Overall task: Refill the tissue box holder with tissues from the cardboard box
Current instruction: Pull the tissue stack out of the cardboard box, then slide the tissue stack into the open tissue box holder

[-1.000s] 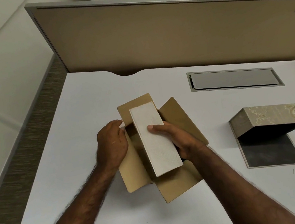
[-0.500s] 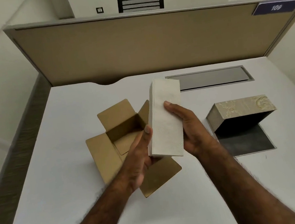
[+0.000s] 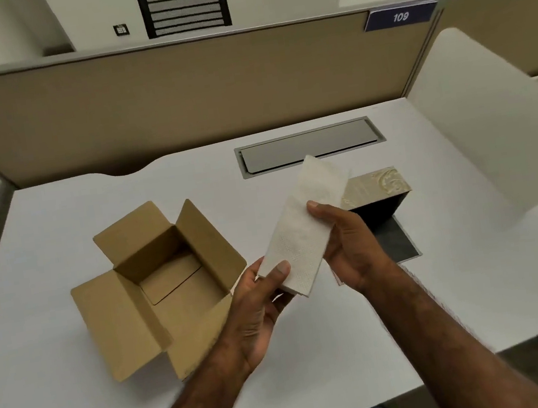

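A white stack of tissues (image 3: 302, 230) is held in the air above the desk, tilted with its far end up and to the right. My left hand (image 3: 257, 305) grips its near end, thumb on top. My right hand (image 3: 350, 247) holds its right side, thumb on the top face. The brown cardboard box (image 3: 168, 283) stands open at the left with its flaps spread and nothing visible inside. The beige patterned tissue box holder (image 3: 375, 185) lies on its side at the right, its dark opening facing me, partly hidden behind the tissues and my right hand.
A dark flat panel (image 3: 400, 237) lies on the white desk (image 3: 41, 242) in front of the holder. A grey cable hatch (image 3: 307, 144) is set into the desk's far side. Tan partition (image 3: 176, 92) at the back, white divider (image 3: 500, 136) at the right.
The tissue stack came up out of the cardboard box and has moved right, toward the holder. My left hand left the box flap and took the stack's near end.
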A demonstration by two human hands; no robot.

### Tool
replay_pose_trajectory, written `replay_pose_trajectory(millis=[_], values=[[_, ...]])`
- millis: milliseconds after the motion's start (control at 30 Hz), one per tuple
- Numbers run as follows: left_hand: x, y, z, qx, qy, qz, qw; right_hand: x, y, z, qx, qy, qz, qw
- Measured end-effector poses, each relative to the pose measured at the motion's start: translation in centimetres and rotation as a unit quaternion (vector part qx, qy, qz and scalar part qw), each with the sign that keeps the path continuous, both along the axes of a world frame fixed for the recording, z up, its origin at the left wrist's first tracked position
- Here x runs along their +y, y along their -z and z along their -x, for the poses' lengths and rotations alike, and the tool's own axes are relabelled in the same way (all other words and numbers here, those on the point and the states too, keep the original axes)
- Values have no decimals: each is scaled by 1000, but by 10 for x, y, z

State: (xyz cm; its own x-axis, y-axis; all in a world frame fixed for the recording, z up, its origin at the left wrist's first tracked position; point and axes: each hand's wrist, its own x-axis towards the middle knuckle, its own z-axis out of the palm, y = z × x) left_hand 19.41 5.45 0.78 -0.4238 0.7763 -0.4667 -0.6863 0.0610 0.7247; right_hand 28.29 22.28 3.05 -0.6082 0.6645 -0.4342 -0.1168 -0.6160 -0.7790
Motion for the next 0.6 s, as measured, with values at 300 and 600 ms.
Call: replay_pose_trajectory(millis=[300,600], values=[[47,8,-31,35,49,32,998,68,-2,-57,50,37,69,996],[90,40,-38,-18,-8,60,998,164,34,-116,-50,-77,26,995]])
